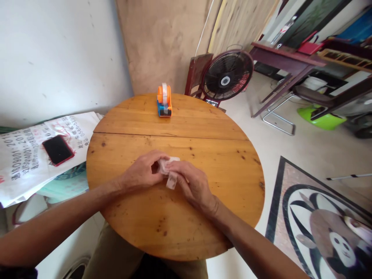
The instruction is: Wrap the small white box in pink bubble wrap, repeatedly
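The two hands meet near the centre of the frame, over the round wooden tabletop (217, 155), and between them is a small whitish thing (172, 181). It looks partly see-through, but it is blurred and the fingers cover much of it, so I cannot tell exactly what it is. The left hand (143, 168) comes from the lower left; its thumb and fingers are curved into a ring with a dark gap inside, and their tips hold the left end of the thing. The right hand (194, 180) comes from the lower right, and it pinches the thing narrowly, with the fingers lying over its top.

One flat strip of the thing points to the bottom of the frame. The long axis of this strip is almost vertical in the frame, with its lower end leaning a little to the left. Another edge shows above the right fingertips, toward the upper right. The axis of the covered middle part I cannot tell.

Well apart from the hands, at the upper centre, an orange and blue tape dispenser (164, 100) stands near the far edge of the tabletop. Its long axis runs up and down the frame, and its dark front end faces the bottom.
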`<state>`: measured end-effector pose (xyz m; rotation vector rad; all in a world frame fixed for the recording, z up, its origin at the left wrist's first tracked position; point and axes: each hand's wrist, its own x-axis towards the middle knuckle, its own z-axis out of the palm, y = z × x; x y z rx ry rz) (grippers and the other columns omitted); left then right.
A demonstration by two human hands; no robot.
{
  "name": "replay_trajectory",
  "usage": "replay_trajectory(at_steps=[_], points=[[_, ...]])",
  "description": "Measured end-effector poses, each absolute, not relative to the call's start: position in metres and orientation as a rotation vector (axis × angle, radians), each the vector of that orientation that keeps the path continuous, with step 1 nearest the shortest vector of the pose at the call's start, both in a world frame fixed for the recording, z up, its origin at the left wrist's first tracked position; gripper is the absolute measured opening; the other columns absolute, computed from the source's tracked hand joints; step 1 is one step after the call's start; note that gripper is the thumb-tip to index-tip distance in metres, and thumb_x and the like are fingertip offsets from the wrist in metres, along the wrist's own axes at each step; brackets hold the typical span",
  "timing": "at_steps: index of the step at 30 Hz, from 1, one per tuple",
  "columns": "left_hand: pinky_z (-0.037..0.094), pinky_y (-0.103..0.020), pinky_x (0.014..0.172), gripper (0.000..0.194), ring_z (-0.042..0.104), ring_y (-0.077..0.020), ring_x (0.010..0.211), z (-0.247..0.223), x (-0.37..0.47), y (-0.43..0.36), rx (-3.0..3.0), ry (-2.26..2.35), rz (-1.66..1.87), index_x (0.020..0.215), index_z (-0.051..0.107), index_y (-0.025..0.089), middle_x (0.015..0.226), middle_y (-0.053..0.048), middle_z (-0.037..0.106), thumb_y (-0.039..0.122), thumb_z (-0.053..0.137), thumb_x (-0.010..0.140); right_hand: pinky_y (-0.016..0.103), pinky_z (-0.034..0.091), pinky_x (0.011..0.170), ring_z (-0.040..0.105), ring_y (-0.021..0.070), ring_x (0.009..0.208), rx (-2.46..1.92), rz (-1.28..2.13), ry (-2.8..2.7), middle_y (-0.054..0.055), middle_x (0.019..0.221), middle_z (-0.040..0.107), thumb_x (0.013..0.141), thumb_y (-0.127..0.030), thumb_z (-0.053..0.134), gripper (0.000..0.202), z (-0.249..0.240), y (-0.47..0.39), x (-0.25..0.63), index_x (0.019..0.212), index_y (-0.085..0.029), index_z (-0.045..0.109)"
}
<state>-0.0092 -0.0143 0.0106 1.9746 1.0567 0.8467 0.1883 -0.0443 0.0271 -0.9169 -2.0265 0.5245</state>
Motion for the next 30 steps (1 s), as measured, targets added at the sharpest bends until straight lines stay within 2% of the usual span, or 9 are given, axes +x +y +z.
replay_trajectory(at_steps=[3, 6, 10, 14, 18, 21, 24, 26, 30], points=[[0.054, -0.027, 0.062, 0.029, 0.065, -0.0169, 0.071, 0.022, -0.003, -0.011, 1.634, 1.127, 0.682, 0.098, 0.065, 0.017, 0.087, -0.004, 0.070, 0.038, 0.066, 0.079, 0.026, 0.053, 0.068, 0.064, 0.0145, 0.073, -1.097, 0.761, -1.792, 0.002, 0.082, 0.070, 0.094, -0.026, 0.053, 0.015, 0.036, -0.025, 0.187, 0.089, -0.021, 0.066], [0.049, -0.023, 0.047, 0.029, 0.060, -0.0134, 0.058, 0.027, 0.005, -0.004, 1.399, 1.147, 0.586, 0.095, 0.064, 0.016, 0.077, -0.001, 0.067, 0.041, 0.064, 0.079, 0.024, 0.046, 0.057, 0.054, 0.0126, 0.063, -1.159, 0.966, -1.579, 0.000, 0.071, 0.061, 0.089, -0.034, 0.058, 0.019, 0.034, -0.003, 0.185, 0.079, -0.019, 0.062], [0.047, -0.021, 0.041, 0.029, 0.058, -0.0120, 0.054, 0.024, 0.011, 0.003, 1.328, 1.163, 0.583, 0.089, 0.064, 0.016, 0.072, 0.000, 0.063, 0.043, 0.062, 0.079, 0.024, 0.043, 0.055, 0.048, 0.0114, 0.061, -1.150, 1.106, -1.446, -0.002, 0.067, 0.056, 0.084, -0.039, 0.061, 0.023, 0.024, 0.009, 0.185, 0.074, -0.019, 0.060], [0.046, -0.020, 0.039, 0.035, 0.054, -0.0096, 0.047, 0.022, 0.010, 0.003, 1.333, 1.150, 0.609, 0.087, 0.063, 0.015, 0.068, 0.001, 0.062, 0.050, 0.060, 0.082, 0.024, 0.044, 0.057, 0.051, 0.0118, 0.062, -1.130, 1.158, -1.430, -0.001, 0.069, 0.057, 0.084, -0.044, 0.063, 0.026, 0.020, 0.007, 0.187, 0.076, -0.019, 0.060], [0.047, -0.020, 0.039, 0.036, 0.053, -0.0086, 0.046, 0.021, 0.007, 0.002, 1.319, 1.145, 0.624, 0.085, 0.062, 0.015, 0.067, 0.001, 0.061, 0.051, 0.061, 0.083, 0.026, 0.049, 0.062, 0.058, 0.0138, 0.068, -1.101, 1.209, -1.530, 0.001, 0.077, 0.064, 0.086, -0.047, 0.061, 0.028, 0.028, 0.004, 0.193, 0.084, -0.019, 0.064], [0.050, -0.021, 0.040, 0.037, 0.054, -0.0092, 0.046, 0.018, 0.007, 0.004, 1.286, 1.134, 0.637, 0.086, 0.062, 0.015, 0.065, 0.002, 0.060, 0.051, 0.061, 0.082, 0.028, 0.053, 0.069, 0.064, 0.0161, 0.078, -1.079, 1.256, -1.643, 0.004, 0.090, 0.069, 0.085, -0.044, 0.065, 0.026, 0.036, 0.002, 0.201, 0.098, -0.021, 0.066], [0.052, -0.023, 0.040, 0.037, 0.054, -0.0100, 0.046, 0.016, 0.007, 0.006, 1.254, 1.137, 0.643, 0.084, 0.061, 0.016, 0.062, 0.002, 0.058, 0.052, 0.061, 0.082, 0.033, 0.056, 0.079, 0.068, 0.0206, 0.094, -1.047, 1.276, -1.816, 0.008, 0.115, 0.069, 0.075, -0.036, 0.079, 0.052, 0.039, -0.002, 0.206, 0.122, -0.024, 0.060], [0.052, -0.023, 0.041, 0.038, 0.055, -0.0106, 0.046, 0.015, 0.007, 0.007, 1.226, 1.130, 0.653, 0.083, 0.059, 0.016, 0.062, 0.001, 0.059, 0.054, 0.059, 0.083, 0.036, 0.057, 0.085, 0.067, 0.0229, 0.102, -1.047, 1.201, -1.900, 0.010, 0.126, 0.065, 0.071, -0.032, 0.082, 0.068, 0.036, -0.004, 0.207, 0.133, -0.025, 0.053], [0.045, -0.022, 0.036, 0.046, 0.055, -0.0121, 0.044, 0.020, 0.003, 0.007, 1.278, 1.096, 0.603, 0.079, 0.059, 0.017, 0.061, -0.001, 0.061, 0.062, 0.052, 0.085, 0.034, 0.058, 0.079, 0.070, 0.0209, 0.093, -1.119, 1.206, -1.792, 0.009, 0.118, 0.068, 0.075, -0.027, 0.078, 0.071, 0.029, -0.004, 0.205, 0.139, -0.025, 0.048]])
